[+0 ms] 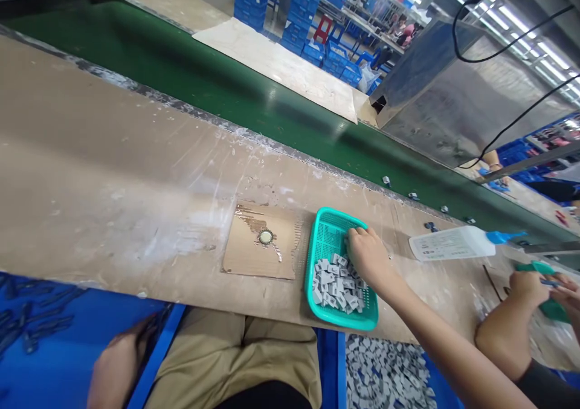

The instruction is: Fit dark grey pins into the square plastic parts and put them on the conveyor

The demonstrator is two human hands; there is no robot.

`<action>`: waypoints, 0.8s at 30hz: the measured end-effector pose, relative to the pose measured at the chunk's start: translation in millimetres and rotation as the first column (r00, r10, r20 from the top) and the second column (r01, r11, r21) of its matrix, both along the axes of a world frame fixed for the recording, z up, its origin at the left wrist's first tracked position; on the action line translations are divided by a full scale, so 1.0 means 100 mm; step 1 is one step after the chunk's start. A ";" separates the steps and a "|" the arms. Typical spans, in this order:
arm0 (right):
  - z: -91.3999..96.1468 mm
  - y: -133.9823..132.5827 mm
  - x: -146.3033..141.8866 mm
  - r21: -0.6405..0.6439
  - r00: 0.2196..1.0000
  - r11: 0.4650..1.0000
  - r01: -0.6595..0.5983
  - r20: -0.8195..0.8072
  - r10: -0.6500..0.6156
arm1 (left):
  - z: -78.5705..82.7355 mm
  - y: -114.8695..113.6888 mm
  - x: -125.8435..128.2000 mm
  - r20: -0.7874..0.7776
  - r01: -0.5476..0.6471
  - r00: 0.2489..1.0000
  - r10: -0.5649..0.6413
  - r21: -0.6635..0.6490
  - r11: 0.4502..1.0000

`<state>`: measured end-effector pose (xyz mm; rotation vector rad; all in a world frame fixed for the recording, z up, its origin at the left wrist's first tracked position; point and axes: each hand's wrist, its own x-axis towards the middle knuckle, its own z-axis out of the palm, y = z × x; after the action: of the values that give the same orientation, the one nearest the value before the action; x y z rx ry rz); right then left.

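My right hand (369,255) reaches into a green plastic basket (321,309) at its right wall. Its fingers are curled downward; whatever they hold is hidden. Small grey plastic pieces (338,285) lie heaped in the front of this basket. At the lower left my left hand (129,342) is down by the wall of a blue bin (67,373), its fingers hidden. Dark elongated parts (31,324) lie in that bin. Left of the basket, a cardboard square (244,252) carries a small round pot of pale material (266,237) amid brown smears.
A white bottle with a blue nozzle (453,244) lies right of the basket. A green conveyor belt (217,95) runs behind, with small parts (412,196) near its edge. Another person's hands (528,288) work at far right. More grey pieces (389,367) fill a bin below.
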<state>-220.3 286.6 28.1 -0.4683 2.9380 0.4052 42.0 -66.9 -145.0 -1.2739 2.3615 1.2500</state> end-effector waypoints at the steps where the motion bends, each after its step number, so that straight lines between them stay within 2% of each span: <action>1: 0.00 0.01 -0.02 -0.005 1.000 1.000 -0.006 0.015 0.006 | 0.05 -0.04 -0.02 0.018 -0.069 0.997 0.068 0.053 0.996; 5: 0.09 0.06 -0.05 -0.075 0.998 0.997 -0.016 0.062 0.021 | 0.23 -0.16 -0.06 -0.019 -0.309 0.944 0.328 0.290 0.906; 7: 0.20 0.04 -0.02 -0.269 0.995 0.963 0.021 0.102 0.007 | 0.32 -0.18 -0.04 -0.047 -0.395 0.895 0.444 0.382 0.836; 8: 0.26 -0.01 0.01 -0.416 0.989 0.908 0.057 0.145 0.004 | 0.38 -0.18 -0.03 -0.053 -0.437 0.859 0.509 0.439 0.785; 10: 0.37 -0.15 0.07 -0.677 0.966 0.720 0.155 0.258 0.034 | 0.51 -0.15 -0.02 -0.053 -0.483 0.791 0.609 0.558 0.675; 11: 0.41 -0.25 0.10 -0.751 0.949 0.629 0.200 0.307 0.065 | 0.57 -0.12 -0.01 -0.050 -0.489 0.760 0.648 0.613 0.621; 12: 0.44 -0.37 0.13 -0.785 0.933 0.575 0.232 0.347 0.098 | 0.64 -0.09 -0.01 -0.043 -0.490 0.730 0.683 0.663 0.566; 13: 0.45 -0.48 0.16 -0.799 0.914 0.543 0.260 0.384 0.127 | 0.70 -0.05 -0.02 -0.031 -0.490 0.700 0.713 0.706 0.512; 15: 0.41 -0.70 0.18 -0.802 0.873 0.508 0.314 0.454 0.179 | 0.82 0.04 -0.03 0.003 -0.476 0.642 0.767 0.785 0.396; 17: 0.31 -0.85 0.16 -0.798 0.850 0.505 0.329 0.484 0.210 | 0.91 0.16 -0.04 0.053 -0.445 0.597 0.801 0.852 0.276; 19: 0.20 -0.95 0.14 -0.800 0.886 0.552 0.237 0.411 0.216 | 0.98 0.28 -0.05 0.099 -0.435 0.570 0.815 0.878 0.198; 22: 0.08 -1.03 0.13 -0.752 0.942 0.659 -0.027 0.202 0.269 | 1.04 0.46 -0.07 0.119 -0.421 0.562 0.819 0.893 0.160; 24: 0.02 -1.07 0.15 -0.713 0.930 0.685 -0.150 0.134 0.343 | 1.06 0.55 -0.09 0.106 -0.370 0.599 0.794 0.916 0.157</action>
<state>-205.6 179.8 29.7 -0.9302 2.6611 -0.7410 32.8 -11.9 -39.1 -1.6048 0.6926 2.7170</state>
